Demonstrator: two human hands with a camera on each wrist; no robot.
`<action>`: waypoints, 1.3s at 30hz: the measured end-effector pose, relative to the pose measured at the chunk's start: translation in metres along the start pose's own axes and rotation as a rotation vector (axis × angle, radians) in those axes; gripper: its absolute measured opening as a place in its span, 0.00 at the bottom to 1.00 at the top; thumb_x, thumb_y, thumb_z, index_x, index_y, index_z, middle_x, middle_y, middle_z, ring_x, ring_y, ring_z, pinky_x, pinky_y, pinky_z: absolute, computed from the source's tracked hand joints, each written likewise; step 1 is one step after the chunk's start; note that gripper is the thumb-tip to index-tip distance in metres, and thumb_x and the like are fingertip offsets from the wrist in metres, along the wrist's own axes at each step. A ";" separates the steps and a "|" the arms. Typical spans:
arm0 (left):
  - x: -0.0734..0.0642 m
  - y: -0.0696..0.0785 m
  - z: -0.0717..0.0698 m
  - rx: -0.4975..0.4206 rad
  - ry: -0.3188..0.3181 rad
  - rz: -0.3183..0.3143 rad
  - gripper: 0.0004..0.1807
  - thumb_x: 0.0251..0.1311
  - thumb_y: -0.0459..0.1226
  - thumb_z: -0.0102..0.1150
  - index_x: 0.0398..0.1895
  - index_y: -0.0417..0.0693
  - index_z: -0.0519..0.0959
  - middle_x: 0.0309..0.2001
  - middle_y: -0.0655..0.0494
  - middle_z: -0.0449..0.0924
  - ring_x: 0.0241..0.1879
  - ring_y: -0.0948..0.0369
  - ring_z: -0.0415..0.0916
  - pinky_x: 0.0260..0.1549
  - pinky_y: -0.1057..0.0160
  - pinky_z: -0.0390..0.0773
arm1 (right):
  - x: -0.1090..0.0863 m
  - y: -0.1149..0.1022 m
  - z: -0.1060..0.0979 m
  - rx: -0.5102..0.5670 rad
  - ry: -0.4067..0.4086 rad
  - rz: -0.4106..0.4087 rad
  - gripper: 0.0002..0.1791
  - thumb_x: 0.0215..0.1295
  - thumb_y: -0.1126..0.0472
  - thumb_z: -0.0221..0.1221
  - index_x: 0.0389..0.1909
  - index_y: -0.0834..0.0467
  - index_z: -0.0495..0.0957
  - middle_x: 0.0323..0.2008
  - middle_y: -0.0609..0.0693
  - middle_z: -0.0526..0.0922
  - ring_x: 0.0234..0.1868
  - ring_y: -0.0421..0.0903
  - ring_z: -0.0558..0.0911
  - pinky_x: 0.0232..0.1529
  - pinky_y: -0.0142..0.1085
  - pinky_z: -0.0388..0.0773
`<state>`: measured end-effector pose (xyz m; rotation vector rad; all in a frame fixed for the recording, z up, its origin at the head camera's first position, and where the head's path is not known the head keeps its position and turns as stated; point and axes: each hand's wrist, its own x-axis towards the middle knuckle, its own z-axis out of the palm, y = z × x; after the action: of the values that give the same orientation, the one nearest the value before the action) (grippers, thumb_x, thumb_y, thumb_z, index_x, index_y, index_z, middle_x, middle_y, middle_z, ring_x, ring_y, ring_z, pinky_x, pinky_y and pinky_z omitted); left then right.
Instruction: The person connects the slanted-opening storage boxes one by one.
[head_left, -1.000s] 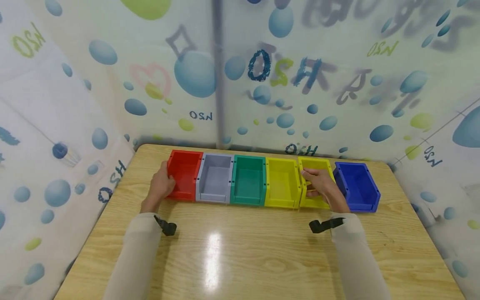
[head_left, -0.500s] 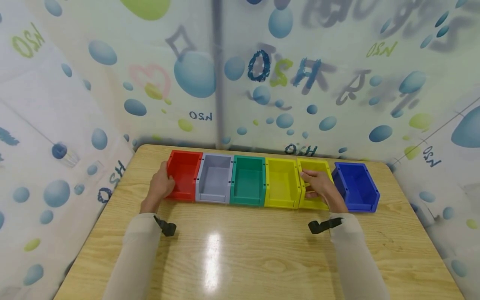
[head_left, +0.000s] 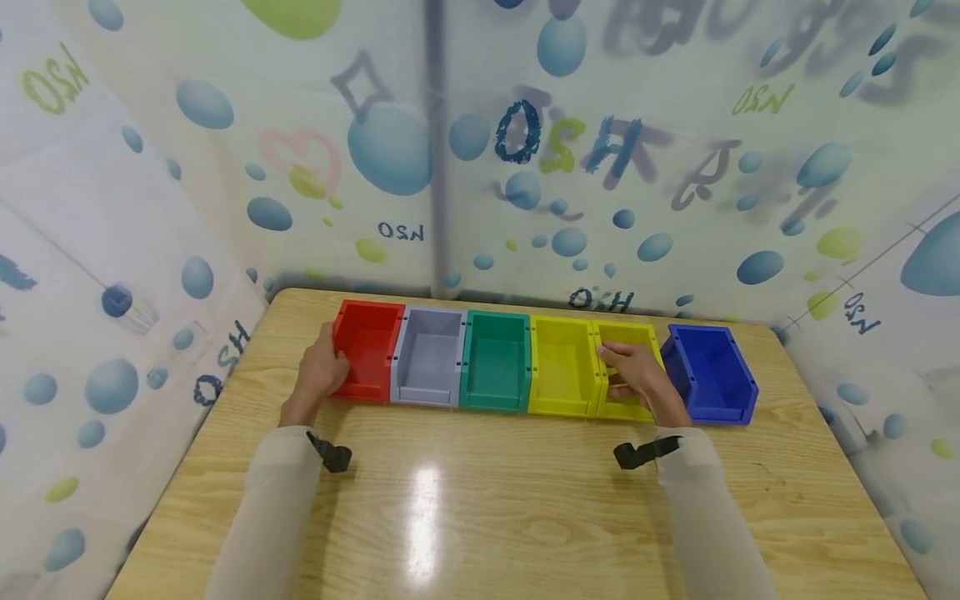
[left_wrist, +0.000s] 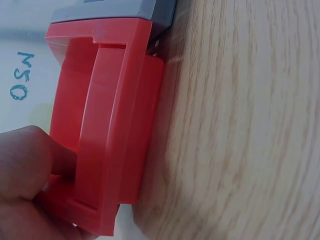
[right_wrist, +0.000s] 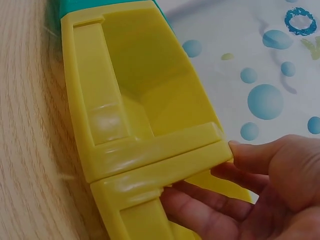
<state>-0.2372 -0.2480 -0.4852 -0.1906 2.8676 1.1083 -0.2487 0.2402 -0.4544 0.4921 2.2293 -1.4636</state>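
A row of plastic storage bins stands along the table's back edge. My left hand (head_left: 321, 367) grips the left wall of the red bin (head_left: 371, 350), its thumb inside the bin in the left wrist view. My right hand (head_left: 639, 371) pinches the left wall of the right-hand yellow bin (head_left: 637, 332); its thumb presses the top edge and several fingers curl inside. In the right wrist view this wall lies flush against the left-hand yellow bin (right_wrist: 155, 95), with a thin seam between them. Both fingertips and parts of the far walls are partly hidden.
Between the red and yellow bins sit a grey bin (head_left: 432, 346) and a green bin (head_left: 498, 358), side by side. A blue bin (head_left: 716, 371) stands slightly angled at the right, apart from the row. Behind the wooden table (head_left: 525, 500) rises a patterned wall (head_left: 480, 208).
My right hand has drawn the right-hand yellow bin left and down against its yellow neighbour, closing the narrow gap. The gap to the blue bin has widened. My left hand has stayed on the red bin.
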 end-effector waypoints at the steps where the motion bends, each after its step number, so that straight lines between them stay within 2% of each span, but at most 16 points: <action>1: 0.000 0.000 0.000 0.000 -0.001 -0.001 0.30 0.67 0.27 0.37 0.73 0.32 0.50 0.63 0.26 0.67 0.59 0.34 0.69 0.57 0.38 0.70 | 0.000 0.000 0.000 0.000 0.001 0.001 0.31 0.76 0.48 0.49 0.76 0.50 0.59 0.65 0.60 0.73 0.40 0.45 0.86 0.37 0.37 0.84; 10: 0.000 0.000 0.000 -0.006 -0.009 -0.014 0.31 0.67 0.27 0.37 0.73 0.33 0.49 0.64 0.27 0.66 0.60 0.35 0.68 0.58 0.38 0.69 | 0.001 -0.003 0.002 -0.029 0.003 0.018 0.31 0.76 0.48 0.49 0.76 0.50 0.58 0.65 0.58 0.74 0.45 0.48 0.85 0.38 0.37 0.84; 21: -0.003 -0.001 0.000 -0.012 0.003 -0.025 0.30 0.67 0.27 0.38 0.72 0.33 0.51 0.63 0.27 0.67 0.59 0.36 0.69 0.58 0.39 0.70 | 0.001 -0.002 0.005 -0.042 0.007 0.017 0.31 0.76 0.48 0.49 0.76 0.52 0.59 0.65 0.60 0.73 0.45 0.48 0.85 0.40 0.37 0.84; 24: -0.001 0.000 0.000 -0.017 0.004 -0.026 0.30 0.67 0.28 0.38 0.72 0.34 0.51 0.63 0.28 0.67 0.59 0.36 0.69 0.58 0.39 0.70 | -0.002 -0.001 0.004 -0.070 0.023 -0.017 0.33 0.75 0.46 0.49 0.75 0.56 0.60 0.64 0.62 0.73 0.50 0.52 0.84 0.42 0.39 0.84; 31: -0.001 0.003 0.001 0.000 0.005 -0.031 0.29 0.66 0.28 0.38 0.71 0.34 0.52 0.62 0.27 0.68 0.57 0.35 0.70 0.56 0.39 0.71 | -0.014 0.008 -0.006 -0.169 0.059 -0.202 0.35 0.74 0.42 0.49 0.69 0.64 0.67 0.64 0.66 0.73 0.58 0.60 0.80 0.44 0.40 0.84; 34: -0.001 0.003 0.000 0.001 0.006 -0.019 0.29 0.66 0.28 0.38 0.71 0.33 0.52 0.62 0.27 0.68 0.57 0.35 0.70 0.56 0.39 0.71 | -0.025 0.006 -0.019 -0.137 0.139 -0.272 0.32 0.74 0.45 0.51 0.67 0.64 0.70 0.62 0.66 0.75 0.57 0.60 0.81 0.43 0.39 0.84; 36: 0.000 0.003 0.000 -0.002 0.008 -0.015 0.29 0.66 0.28 0.38 0.71 0.33 0.52 0.62 0.27 0.68 0.57 0.35 0.70 0.56 0.39 0.71 | -0.030 0.005 -0.033 -0.143 0.238 -0.307 0.29 0.74 0.46 0.51 0.65 0.64 0.72 0.59 0.66 0.78 0.56 0.60 0.81 0.43 0.39 0.83; 39: 0.000 0.002 -0.001 -0.001 0.008 -0.018 0.29 0.66 0.28 0.38 0.71 0.34 0.52 0.62 0.27 0.68 0.57 0.35 0.70 0.56 0.39 0.71 | -0.034 0.009 -0.058 -0.229 0.407 -0.338 0.26 0.75 0.49 0.51 0.63 0.63 0.75 0.58 0.65 0.79 0.57 0.61 0.79 0.51 0.45 0.81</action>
<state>-0.2370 -0.2471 -0.4837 -0.2201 2.8665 1.1082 -0.2246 0.2953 -0.4230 0.3760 2.8784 -1.3235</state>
